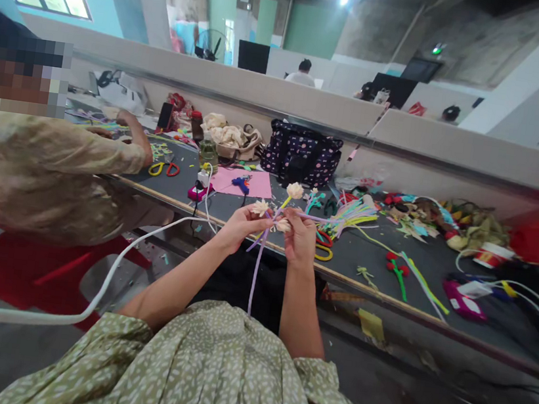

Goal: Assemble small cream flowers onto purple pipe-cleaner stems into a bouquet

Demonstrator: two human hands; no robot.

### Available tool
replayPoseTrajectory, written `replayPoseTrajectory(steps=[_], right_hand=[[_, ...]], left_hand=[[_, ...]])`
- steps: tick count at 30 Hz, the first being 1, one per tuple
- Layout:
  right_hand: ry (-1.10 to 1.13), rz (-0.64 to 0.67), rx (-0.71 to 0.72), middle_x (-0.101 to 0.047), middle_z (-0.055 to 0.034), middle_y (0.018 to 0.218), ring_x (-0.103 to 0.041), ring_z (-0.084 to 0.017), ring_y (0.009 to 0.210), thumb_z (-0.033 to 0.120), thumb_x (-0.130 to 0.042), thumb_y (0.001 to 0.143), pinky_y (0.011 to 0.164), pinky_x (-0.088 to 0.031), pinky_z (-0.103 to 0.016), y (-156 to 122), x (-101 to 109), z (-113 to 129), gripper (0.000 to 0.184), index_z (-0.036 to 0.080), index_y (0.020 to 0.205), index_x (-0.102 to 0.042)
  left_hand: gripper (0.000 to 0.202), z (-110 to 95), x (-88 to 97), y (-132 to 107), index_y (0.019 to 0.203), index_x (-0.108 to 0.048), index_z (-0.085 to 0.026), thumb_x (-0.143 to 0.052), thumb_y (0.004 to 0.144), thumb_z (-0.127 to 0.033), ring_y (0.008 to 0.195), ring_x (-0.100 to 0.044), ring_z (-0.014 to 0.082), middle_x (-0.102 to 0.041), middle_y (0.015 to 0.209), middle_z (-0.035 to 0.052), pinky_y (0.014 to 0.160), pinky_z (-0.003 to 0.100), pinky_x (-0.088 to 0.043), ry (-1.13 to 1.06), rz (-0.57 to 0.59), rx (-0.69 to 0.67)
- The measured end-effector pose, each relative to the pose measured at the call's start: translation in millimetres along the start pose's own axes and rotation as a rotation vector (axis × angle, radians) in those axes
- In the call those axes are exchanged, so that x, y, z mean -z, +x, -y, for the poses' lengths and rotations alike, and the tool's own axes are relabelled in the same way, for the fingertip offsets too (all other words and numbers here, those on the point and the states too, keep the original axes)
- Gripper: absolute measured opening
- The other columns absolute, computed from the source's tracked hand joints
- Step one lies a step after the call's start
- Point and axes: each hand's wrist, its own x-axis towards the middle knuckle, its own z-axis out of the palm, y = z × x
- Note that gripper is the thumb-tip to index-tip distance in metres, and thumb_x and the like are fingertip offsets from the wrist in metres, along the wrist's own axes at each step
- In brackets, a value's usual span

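Both hands meet just over the table's front edge. Between them is a bunch of cream flowers [294, 192] on fuzzy pipe-cleaner stems, yellow and purple. My left hand [242, 225] is closed by a small cream flower at the bunch's left side. My right hand [301, 238] pinches the bunch from the right, near another cream flower. One long purple pipe cleaner [255, 273] hangs down towards my lap, and another sticks out to the right. Behind the right hand lie scissors [324, 253] with red and yellow handles, partly hidden.
A blue glue gun [240, 185] rests on a pink sheet [223, 180]. Loose pipe cleaners [354, 214] lie to the right. A dark patterned bag [300, 153] stands behind. A white cable [117, 261] crosses at left, where a co-worker [46, 166] sits.
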Motion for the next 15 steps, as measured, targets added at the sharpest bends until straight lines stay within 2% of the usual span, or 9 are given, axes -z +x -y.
replayPoseTrajectory(steps=[3, 8, 15], right_hand=[[0.006, -0.040, 0.006, -0.063, 0.0026, 0.062, -0.055, -0.010, 0.053, 0.031, -0.075, 0.061, 0.053, -0.045, -0.024, -8, -1, -3, 0.020, 0.016, 0.069, -0.065], [-0.020, -0.052, 0.079, -0.063, 0.0021, 0.068, -0.056, -0.011, 0.063, 0.030, -0.076, 0.062, 0.064, -0.046, -0.025, -20, -1, -4, 0.018, 0.016, 0.070, -0.066], [-0.125, 0.021, 0.200, -0.061, 0.0009, 0.072, -0.055, -0.012, 0.069, 0.031, -0.072, 0.069, 0.070, -0.045, -0.027, -32, -11, 12, 0.015, 0.018, 0.072, -0.066]], left_hand=[[0.039, 6, -7.3, 4, 0.081, -0.063, -0.012, -0.084, 0.053, -0.028, 0.057, -0.059, 0.0095, -0.063, 0.066, -0.0015, 0.062, 0.025, -0.049, -0.116, -0.061, 0.047], [0.035, 8, -14.1, 2, 0.074, -0.063, -0.012, -0.084, 0.051, -0.027, 0.053, -0.055, 0.0076, -0.061, 0.062, -0.0029, 0.055, 0.021, -0.045, -0.123, -0.100, 0.058], [0.026, -11, -18.3, -14, 0.069, -0.065, -0.013, -0.081, 0.057, -0.029, 0.049, -0.047, 0.0047, -0.057, 0.058, -0.0036, 0.048, 0.019, -0.035, -0.063, -0.095, -0.023]])
